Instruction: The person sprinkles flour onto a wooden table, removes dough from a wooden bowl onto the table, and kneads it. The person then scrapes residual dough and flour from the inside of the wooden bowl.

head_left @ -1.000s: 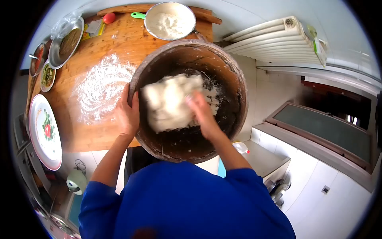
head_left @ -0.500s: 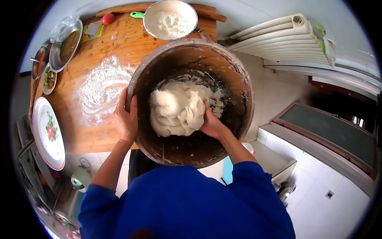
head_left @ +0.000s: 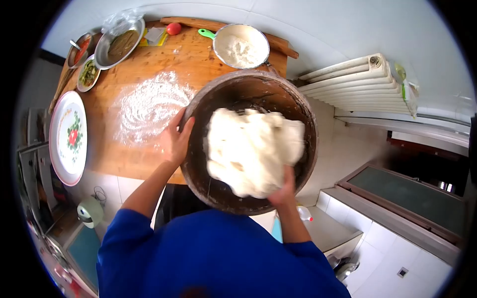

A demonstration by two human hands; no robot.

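A large mass of soft white dough (head_left: 248, 154) fills much of the deep brown pot (head_left: 285, 97), blurred by motion and lifted off the bottom. My right hand (head_left: 284, 192) is under the dough's near right side, its fingers gripping it and mostly hidden beneath. On the pot's left rim rests my left hand (head_left: 176, 141), closed over the edge with the thumb toward the inside. Left of the pot, white flour (head_left: 154, 107) is spread in streaks over the wooden table (head_left: 107, 159).
Behind the pot stands a white pan (head_left: 265, 40) of flour with a green-handled scoop. At the left are an oval floral plate (head_left: 60, 149), a metal bowl (head_left: 102, 52), a dish of green food (head_left: 88, 74) and a tomato (head_left: 174, 28). A white radiator (head_left: 355, 79) stands right.
My right hand has pulled the dough up and toward me, stretching it wider. My left hand stays on the pot's rim. The whole view has shifted slightly.
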